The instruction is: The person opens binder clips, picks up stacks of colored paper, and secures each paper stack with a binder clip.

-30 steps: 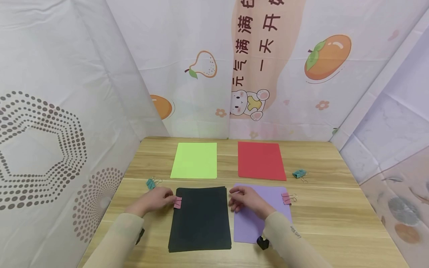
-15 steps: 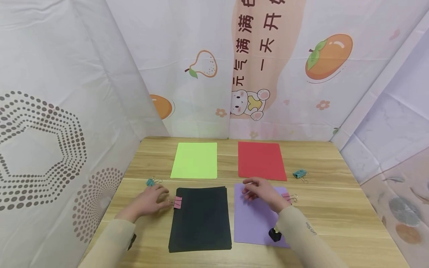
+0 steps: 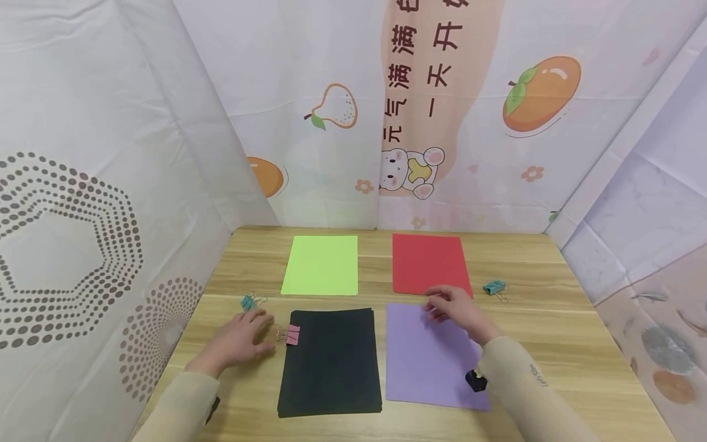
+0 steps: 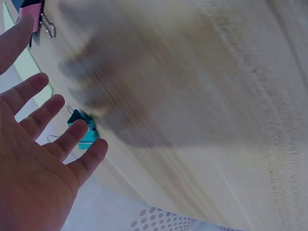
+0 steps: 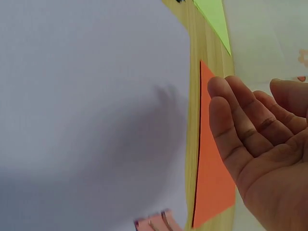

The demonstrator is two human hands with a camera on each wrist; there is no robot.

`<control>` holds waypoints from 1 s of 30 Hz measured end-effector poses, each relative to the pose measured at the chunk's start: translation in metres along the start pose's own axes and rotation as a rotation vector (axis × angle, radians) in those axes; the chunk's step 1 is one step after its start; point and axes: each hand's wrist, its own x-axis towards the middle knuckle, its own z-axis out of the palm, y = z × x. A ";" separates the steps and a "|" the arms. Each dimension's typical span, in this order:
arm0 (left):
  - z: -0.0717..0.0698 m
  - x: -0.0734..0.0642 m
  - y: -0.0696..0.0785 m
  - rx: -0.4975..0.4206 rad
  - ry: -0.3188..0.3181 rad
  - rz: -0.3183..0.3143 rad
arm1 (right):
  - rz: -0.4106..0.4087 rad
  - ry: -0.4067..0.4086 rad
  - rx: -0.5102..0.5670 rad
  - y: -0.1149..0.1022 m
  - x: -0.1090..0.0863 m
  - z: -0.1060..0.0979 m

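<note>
Nothing is held by either hand. The left hand [image 3: 237,341] is seen with fingers spread, just beside the left teal clip [image 3: 248,302]; whether the table [image 3: 552,356] is touched cannot be told. The right hand [image 3: 458,310] is held over the purple paper [image 3: 420,368], fingers loosely bent and close together; the right teal clip [image 3: 494,287] lies beyond it, near the red paper [image 3: 429,264]. 1 pink clip [image 3: 293,335] is set on the left edge of the black stack [image 3: 334,365]; a 2nd pink clip [image 5: 158,223] is seen at the purple paper. No clip is seen on the green paper [image 3: 322,265]. Judged step: teal clips to be fetched. Each is best pinched squarely by both handles, sheets squared first, paper beneath left unbrushed.
</note>
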 end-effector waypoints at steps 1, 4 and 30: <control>0.001 -0.001 -0.001 0.001 0.002 -0.005 | -0.008 -0.003 -0.007 0.001 0.000 -0.003; 0.003 -0.003 -0.001 0.004 0.003 -0.016 | -0.011 0.007 -0.017 0.002 -0.002 -0.011; 0.022 -0.006 -0.008 0.025 -0.001 -0.019 | 0.016 0.073 -0.143 0.010 -0.008 -0.054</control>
